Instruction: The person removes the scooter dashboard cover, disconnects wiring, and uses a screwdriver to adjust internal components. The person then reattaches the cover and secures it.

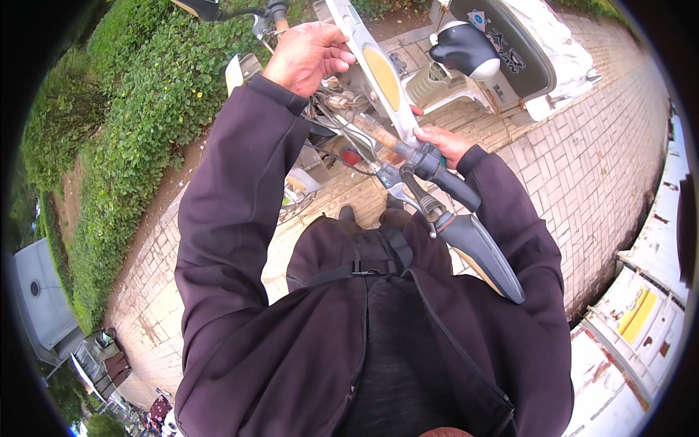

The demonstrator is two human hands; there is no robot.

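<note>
A long white plastic panel [368, 54] with a yellow-tan oval inset lies slanted across the handlebar area of a scooter. My left hand [313, 57] is at its upper left edge, fingers curled, with the thumb against the rim. My right hand [445, 144] grips the panel's lower end beside the handlebar [378, 132]. A small teal bit shows under the right hand; I cannot make out what it is. Below the panel, tangled wires [338, 102] are exposed. The right handlebar grip [455, 188] and a black mirror [480, 251] reach toward my right forearm.
The scooter's black-and-white saddle [466, 51] and a dark backrest board [506, 47] stand beyond the panel. Leafy bushes [156, 95] line the left side of the brick paving [553, 175]. A weathered white metal surface [619, 349] runs along the right.
</note>
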